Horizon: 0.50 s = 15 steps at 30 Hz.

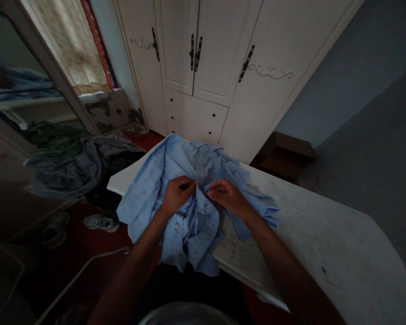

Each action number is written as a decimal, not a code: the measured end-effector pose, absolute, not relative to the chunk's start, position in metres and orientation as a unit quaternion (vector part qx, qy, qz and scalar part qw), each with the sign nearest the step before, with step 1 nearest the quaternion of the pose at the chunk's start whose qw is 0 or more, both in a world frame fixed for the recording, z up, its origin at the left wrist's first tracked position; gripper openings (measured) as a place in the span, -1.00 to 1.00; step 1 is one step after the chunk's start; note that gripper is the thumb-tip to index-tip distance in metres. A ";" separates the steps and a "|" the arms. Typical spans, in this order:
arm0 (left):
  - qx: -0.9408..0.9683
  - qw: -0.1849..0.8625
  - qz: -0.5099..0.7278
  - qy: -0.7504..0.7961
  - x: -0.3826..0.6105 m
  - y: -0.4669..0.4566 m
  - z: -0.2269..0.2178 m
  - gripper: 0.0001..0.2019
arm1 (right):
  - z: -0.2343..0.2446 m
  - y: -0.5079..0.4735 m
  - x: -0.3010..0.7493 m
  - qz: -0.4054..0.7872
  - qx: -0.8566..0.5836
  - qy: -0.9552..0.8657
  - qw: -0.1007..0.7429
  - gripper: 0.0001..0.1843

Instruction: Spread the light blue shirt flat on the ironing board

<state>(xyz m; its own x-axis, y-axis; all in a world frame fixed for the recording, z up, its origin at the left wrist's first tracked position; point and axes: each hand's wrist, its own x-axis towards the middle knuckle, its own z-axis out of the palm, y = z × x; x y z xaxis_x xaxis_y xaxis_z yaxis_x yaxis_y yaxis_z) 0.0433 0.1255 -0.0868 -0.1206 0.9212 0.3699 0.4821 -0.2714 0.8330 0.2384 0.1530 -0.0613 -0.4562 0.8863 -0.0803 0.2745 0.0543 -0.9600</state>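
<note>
A light blue button-up shirt [149,180] lies front up on the white marbled table [311,225], its collar toward the wardrobe and its hem hanging over the near edge. The upper front is closed along the buttons, while the lower placket hangs apart with buttons and buttonholes showing. My left hand [178,193] pinches the placket edge near the middle of the shirt. Just right of it, my right hand [228,195] has its fingers curled at the other side of the placket, thumb and fingertips on or close to the cloth.
A white wardrobe [203,76] with dark handles stands behind the table. Grey and green clothes [67,158] are heaped at the left, near a mirror. A shoe [101,222] and a pale bent rod [84,266] are low on the left. A brown wooden box [287,153] sits beyond the table.
</note>
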 end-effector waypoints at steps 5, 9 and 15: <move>0.658 0.126 0.504 0.545 0.049 0.121 -0.094 -0.75 | -0.048 0.154 0.218 0.332 -0.447 -0.767 0.319 -0.61; 0.692 0.103 0.496 0.514 0.047 0.119 -0.096 -0.76 | -0.053 0.166 0.209 0.298 -0.440 -0.794 0.296 -0.78; 0.690 0.112 0.500 0.512 0.047 0.115 -0.098 -0.78 | -0.054 0.171 0.215 0.343 -0.397 -0.804 0.278 -0.87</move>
<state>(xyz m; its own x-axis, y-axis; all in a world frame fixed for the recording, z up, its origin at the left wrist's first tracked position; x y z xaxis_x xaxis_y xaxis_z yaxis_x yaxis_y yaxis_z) 0.0468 0.1153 -0.0981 -0.0232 0.8175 0.5754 0.5945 -0.4515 0.6654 0.2151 0.1714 -0.0535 -0.5290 0.8303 0.1755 0.4483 0.4490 -0.7729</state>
